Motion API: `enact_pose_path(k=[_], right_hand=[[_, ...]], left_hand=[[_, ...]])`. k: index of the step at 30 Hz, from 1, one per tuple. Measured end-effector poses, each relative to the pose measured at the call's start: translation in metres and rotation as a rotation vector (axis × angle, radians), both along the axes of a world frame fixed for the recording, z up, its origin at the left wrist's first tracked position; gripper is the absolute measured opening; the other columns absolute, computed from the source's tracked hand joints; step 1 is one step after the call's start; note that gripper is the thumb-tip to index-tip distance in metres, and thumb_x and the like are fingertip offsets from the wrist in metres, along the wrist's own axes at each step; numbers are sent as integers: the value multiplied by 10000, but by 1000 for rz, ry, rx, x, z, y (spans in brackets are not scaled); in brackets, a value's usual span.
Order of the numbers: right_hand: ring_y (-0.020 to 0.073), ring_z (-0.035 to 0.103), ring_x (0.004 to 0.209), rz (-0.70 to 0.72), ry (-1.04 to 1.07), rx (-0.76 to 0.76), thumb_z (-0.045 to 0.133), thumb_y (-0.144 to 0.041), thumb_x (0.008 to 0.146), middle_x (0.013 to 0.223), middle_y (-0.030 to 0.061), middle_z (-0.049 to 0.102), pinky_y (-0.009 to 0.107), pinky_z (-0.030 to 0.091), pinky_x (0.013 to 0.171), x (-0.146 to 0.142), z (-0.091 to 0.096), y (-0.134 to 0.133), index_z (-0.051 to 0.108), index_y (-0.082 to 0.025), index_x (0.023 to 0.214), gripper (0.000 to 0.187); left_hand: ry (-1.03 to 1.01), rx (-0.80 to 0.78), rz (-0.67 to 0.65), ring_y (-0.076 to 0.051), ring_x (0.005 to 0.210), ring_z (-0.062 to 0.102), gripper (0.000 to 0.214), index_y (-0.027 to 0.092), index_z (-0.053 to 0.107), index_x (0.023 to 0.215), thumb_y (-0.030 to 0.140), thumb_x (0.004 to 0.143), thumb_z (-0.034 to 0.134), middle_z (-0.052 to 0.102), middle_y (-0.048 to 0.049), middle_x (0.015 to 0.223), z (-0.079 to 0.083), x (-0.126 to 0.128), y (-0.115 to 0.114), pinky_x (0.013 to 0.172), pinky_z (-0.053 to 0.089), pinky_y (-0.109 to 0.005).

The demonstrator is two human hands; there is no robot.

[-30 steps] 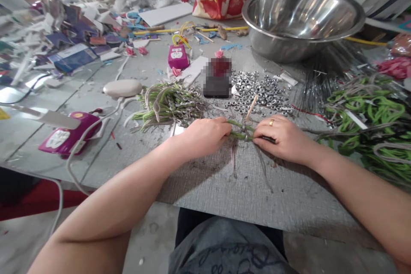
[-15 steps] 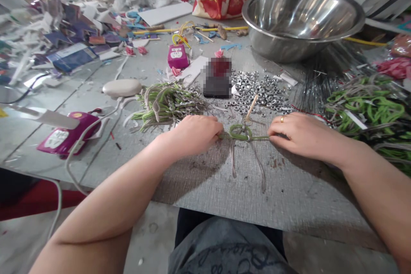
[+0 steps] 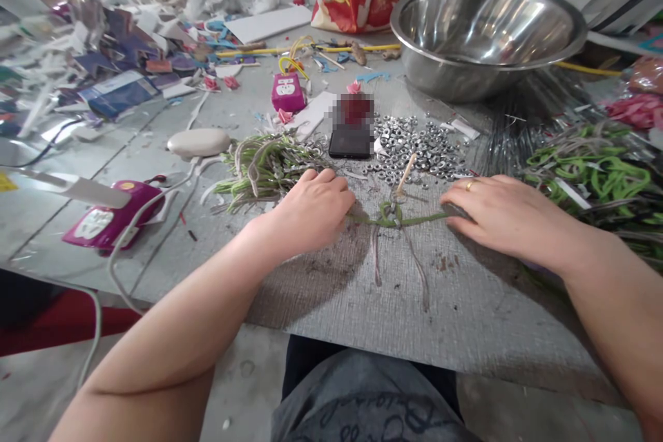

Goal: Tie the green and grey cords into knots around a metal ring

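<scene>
A green cord (image 3: 425, 219) stretches between my two hands, with a small looped knot in its middle. My left hand (image 3: 320, 210) is closed on the cord's left end, fingertips turned away from view. With thumb and fingers pinched, my right hand (image 3: 492, 210) grips the right end; a ring is on one finger. The knot lies at the foot of a thin wooden stick (image 3: 407, 174) that stands tilted up from the table. Two thin grey cord ends (image 3: 417, 269) hang from the knot toward me across the grey tabletop (image 3: 357, 314).
Metal nuts (image 3: 414, 141) lie scattered beyond the knot, beside a black phone (image 3: 349, 141). Bundles of green and grey cords (image 3: 266, 162) flank both hands. A steel basin (image 3: 466, 76) stands at the back right. Purple power strips (image 3: 111, 221) with white cables are at left.
My hands have moved apart, the right one farther right. The green loop between them has drawn smaller and the cord runs longer to my right hand.
</scene>
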State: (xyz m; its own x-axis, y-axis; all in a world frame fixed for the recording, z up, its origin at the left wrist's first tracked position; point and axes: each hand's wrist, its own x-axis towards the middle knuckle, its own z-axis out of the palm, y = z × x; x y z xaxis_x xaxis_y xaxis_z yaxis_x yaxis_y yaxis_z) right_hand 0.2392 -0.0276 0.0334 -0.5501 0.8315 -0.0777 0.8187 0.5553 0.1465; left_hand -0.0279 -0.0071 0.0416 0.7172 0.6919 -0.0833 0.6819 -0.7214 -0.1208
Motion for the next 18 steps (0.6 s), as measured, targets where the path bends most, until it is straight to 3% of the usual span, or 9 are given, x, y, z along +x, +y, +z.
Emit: enact_pose_path(k=[4,8,13,18], right_hand=[[233,589,856,91,184,-11,467,-295,830,921,80,626,381,437,744,-14,-8,-2,582,-165,927,199],[222,574,833,122,297,-51,461,-243,837,862,70,611,361,444,731,-24,-19,-2,575,-169,866,138],[193,554,764,156,359,-102,428,-235,867,792,61,570,325,441,688,-27,-21,-2,552,-155,796,164],[181,543,735,192,358,-110,420,-238,874,769,54,557,312,429,667,-28,-20,-2,542,-156,768,182]], left_hand=[[-240,28,20,-239,975,474,316,145,556,1001,86,707,459,528,-95,1068,1,12,-11,826,413,-397],[-497,-116,-6,-161,864,533,203,117,556,983,186,823,452,514,-86,976,-11,29,-19,755,473,-286],[-420,-252,81,-155,777,576,222,144,562,940,332,845,493,528,-57,926,-30,44,-18,650,492,-276],[-356,-237,128,-161,735,590,203,163,573,919,323,857,464,560,-47,902,-34,48,-16,594,481,-275]])
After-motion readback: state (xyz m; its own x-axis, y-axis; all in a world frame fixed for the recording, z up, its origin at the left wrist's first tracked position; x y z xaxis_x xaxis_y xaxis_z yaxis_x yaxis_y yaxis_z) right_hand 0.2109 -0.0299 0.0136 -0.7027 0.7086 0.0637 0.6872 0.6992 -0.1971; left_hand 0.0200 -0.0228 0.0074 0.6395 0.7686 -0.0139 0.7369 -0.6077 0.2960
